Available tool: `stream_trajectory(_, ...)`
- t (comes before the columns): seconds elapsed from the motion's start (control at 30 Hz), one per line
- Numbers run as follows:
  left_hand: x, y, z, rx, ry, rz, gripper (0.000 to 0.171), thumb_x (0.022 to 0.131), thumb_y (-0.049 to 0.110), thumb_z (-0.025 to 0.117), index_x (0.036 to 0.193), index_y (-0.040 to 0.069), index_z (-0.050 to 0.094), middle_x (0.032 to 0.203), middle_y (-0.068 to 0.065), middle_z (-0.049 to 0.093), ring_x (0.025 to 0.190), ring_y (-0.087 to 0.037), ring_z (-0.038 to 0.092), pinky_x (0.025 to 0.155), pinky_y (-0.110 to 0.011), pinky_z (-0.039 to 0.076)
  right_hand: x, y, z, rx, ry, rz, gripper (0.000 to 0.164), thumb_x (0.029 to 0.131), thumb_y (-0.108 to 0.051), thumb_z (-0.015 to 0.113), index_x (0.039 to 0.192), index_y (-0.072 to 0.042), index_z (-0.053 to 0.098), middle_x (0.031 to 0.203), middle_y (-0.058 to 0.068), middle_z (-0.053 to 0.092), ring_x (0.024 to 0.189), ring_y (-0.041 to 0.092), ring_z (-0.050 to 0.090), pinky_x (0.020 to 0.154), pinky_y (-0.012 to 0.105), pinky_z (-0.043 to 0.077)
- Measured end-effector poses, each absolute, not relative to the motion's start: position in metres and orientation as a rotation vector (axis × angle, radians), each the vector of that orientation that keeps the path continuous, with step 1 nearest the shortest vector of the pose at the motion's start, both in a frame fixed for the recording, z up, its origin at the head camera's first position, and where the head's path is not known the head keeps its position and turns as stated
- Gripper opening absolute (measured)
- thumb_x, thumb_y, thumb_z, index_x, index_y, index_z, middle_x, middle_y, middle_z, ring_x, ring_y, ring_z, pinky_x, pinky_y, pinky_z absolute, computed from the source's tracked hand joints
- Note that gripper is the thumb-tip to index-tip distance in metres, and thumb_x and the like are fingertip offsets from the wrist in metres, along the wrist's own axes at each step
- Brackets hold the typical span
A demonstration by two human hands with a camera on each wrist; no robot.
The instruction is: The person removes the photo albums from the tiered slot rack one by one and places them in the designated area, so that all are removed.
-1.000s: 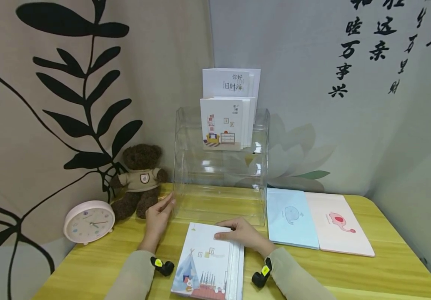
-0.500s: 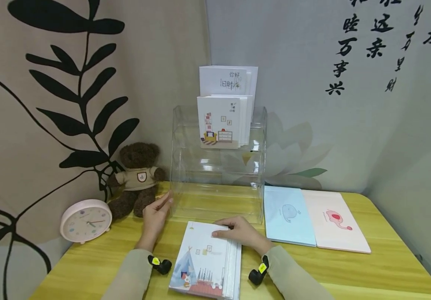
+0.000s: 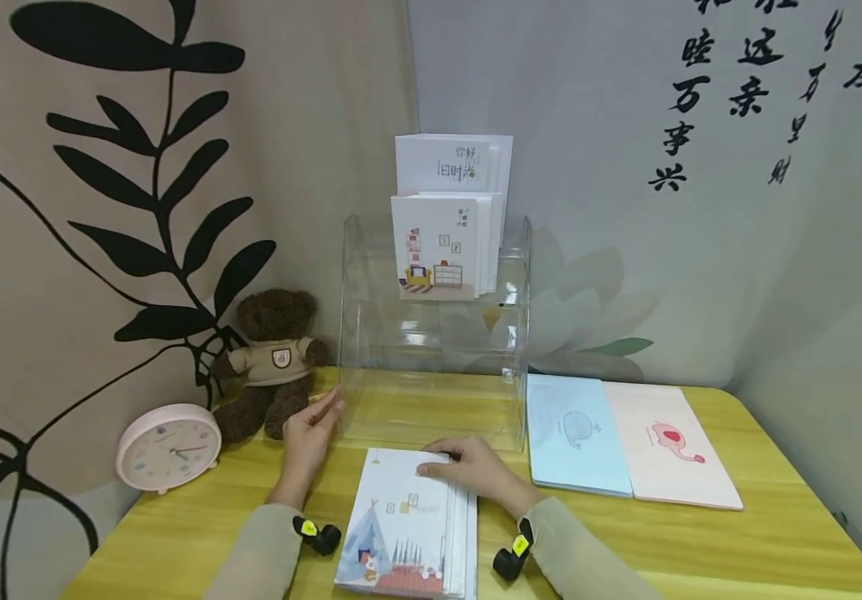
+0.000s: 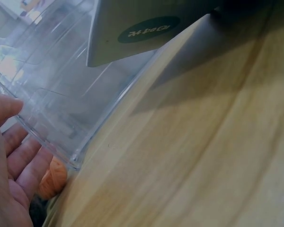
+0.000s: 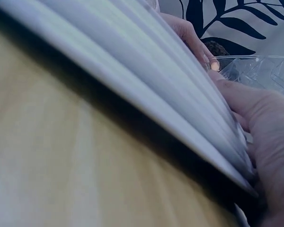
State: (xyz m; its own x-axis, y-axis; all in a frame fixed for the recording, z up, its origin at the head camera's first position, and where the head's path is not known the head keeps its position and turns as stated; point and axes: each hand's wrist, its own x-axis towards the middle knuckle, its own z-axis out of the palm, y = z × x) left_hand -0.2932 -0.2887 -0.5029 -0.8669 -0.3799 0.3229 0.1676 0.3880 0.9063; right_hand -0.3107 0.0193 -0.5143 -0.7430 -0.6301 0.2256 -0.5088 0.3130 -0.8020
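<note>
The right hand's grip (image 3: 476, 472) grasps the far right corner of the stack of white booklets (image 3: 404, 521), thumb on the top cover, in front of a clear tiered rack (image 3: 468, 350). The left hand's grip (image 3: 311, 433) pinches the rack's left edge. A blue notebook (image 3: 579, 454) and pink notebook (image 3: 674, 471) lie right on the worktop (image 3: 776, 504).

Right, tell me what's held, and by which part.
The right hand grips the stack of white illustrated booklets near its far right corner. The left hand touches the clear plastic rack along its left side; grip unclear.
</note>
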Motion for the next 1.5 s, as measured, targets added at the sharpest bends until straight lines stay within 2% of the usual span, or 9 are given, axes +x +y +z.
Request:
stream_trajectory(0.17, -0.2927, -0.287, -0.5016, 0.161, -2.144, -1.545, 0.038, 0.093, 0.041, 0.073, 0.129, 0.03, 0.07, 0.128, 0.004, 0.069, 0.112, -0.018, 0.067, 0.082, -0.021, 0.056, -0.3088, 0.019, -0.513, -1.046, 2.458, -1.41, 0.041, 0.089, -0.055, 0.072, 0.119, -0.027, 0.075, 0.113, -0.011, 0.073, 0.104, 0.008, 0.067, 0.088, 0.032, 0.055)
stream_trajectory(0.3, -0.291, -0.2868, -0.5011, 0.173, -2.14, -1.551, 0.038, 0.093, 0.04, 0.073, 0.129, 0.03, 0.07, 0.127, 0.003, 0.069, 0.113, -0.018, 0.067, 0.08, -0.016, 0.054, -0.306, 0.017, -0.5115, -1.048, 2.468, -1.394, 0.043, 0.09, -0.054, 0.072, 0.121, -0.024, 0.075, 0.115, -0.009, 0.072, 0.108, 0.01, 0.066, 0.092, 0.033, 0.054)
stream_trajectory(0.43, -0.2915, -0.2878, -0.5011, 0.179, -2.159, -1.527, 0.036, 0.095, 0.036, 0.073, 0.13, 0.03, 0.069, 0.128, 0.003, 0.068, 0.115, -0.018, 0.065, 0.083, -0.019, 0.055, -0.3039, 0.0152, -0.5105, -1.046, 2.473, -1.378, 0.044, 0.09, -0.056, 0.07, 0.121, -0.025, 0.075, 0.116, -0.01, 0.072, 0.11, 0.01, 0.065, 0.094, 0.034, 0.053)
stream_trajectory(0.53, -0.2924, -0.2885, -0.502, 0.188, -2.174, -1.524, 0.037, 0.095, 0.038, 0.072, 0.131, 0.03, 0.069, 0.13, 0.002, 0.067, 0.117, -0.019, 0.064, 0.087, -0.028, 0.056, -0.3036, 0.015, -0.5105, -1.048, 2.461, -1.377, 0.042, 0.09, -0.056, 0.069, 0.121, -0.027, 0.075, 0.115, -0.012, 0.072, 0.108, 0.009, 0.065, 0.093, 0.034, 0.053)
stream_trajectory(0.67, -0.293, -0.2885, -0.5034, 0.197, -2.174, -1.52, 0.037, 0.095, 0.038, 0.072, 0.131, 0.031, 0.069, 0.129, 0.002, 0.068, 0.118, -0.02, 0.064, 0.089, -0.034, 0.056, -0.3041, 0.0151, -0.5116, -1.06, 2.458, -1.364, 0.042, 0.091, -0.056, 0.068, 0.122, -0.027, 0.074, 0.116, -0.012, 0.071, 0.108, 0.008, 0.065, 0.092, 0.033, 0.053)
stream_trajectory(0.9, -0.2928, -0.2889, -0.504, 0.189, -2.167, -1.483, 0.039, 0.093, 0.044, 0.072, 0.13, 0.029, 0.07, 0.127, 0.001, 0.069, 0.116, -0.02, 0.065, 0.087, -0.029, 0.056, -0.3057, 0.0148, -0.5161, -1.086, 2.484, -1.346, 0.045, 0.092, -0.057, 0.066, 0.122, -0.025, 0.074, 0.116, -0.011, 0.071, 0.107, 0.006, 0.065, 0.091, 0.031, 0.053)
stream_trajectory(1.1, -0.2914, -0.2892, -0.5031, 0.19, -2.158, -1.478, 0.04, 0.093, 0.043, 0.073, 0.129, 0.026, 0.071, 0.126, 0.0, 0.069, 0.115, -0.021, 0.066, 0.083, -0.02, 0.055, -0.306, 0.0145, -0.5152, -1.206, 2.483, -1.344, 0.036, 0.095, -0.05, 0.067, 0.117, -0.023, 0.076, 0.108, -0.011, 0.073, 0.091, 0.003, 0.065, 0.078, 0.026, 0.054)
stream_trajectory(1.3, -0.2922, -0.2904, -0.5026, 0.193, -2.161, -1.479, 0.04, 0.092, 0.046, 0.072, 0.129, 0.029, 0.07, 0.129, 0.001, 0.068, 0.115, -0.02, 0.066, 0.087, -0.031, 0.056, -0.3074, 0.0135, -0.5139, -1.25, 2.503, -1.334, 0.032, 0.095, -0.047, 0.068, 0.115, -0.024, 0.076, 0.103, -0.013, 0.072, 0.081, 0.003, 0.062, 0.071, 0.024, 0.052)
stream_trajectory(1.5, -0.2935, -0.2898, -0.5034, 0.184, -2.155, -1.485, 0.037, 0.093, 0.04, 0.074, 0.128, 0.027, 0.071, 0.128, 0.0, 0.068, 0.115, -0.02, 0.066, 0.088, -0.033, 0.056, -0.3058, 0.0144, -0.5147, -1.233, 2.51, -1.345, 0.034, 0.097, -0.047, 0.065, 0.116, -0.021, 0.076, 0.109, -0.011, 0.072, 0.09, 0.003, 0.064, 0.077, 0.026, 0.053)
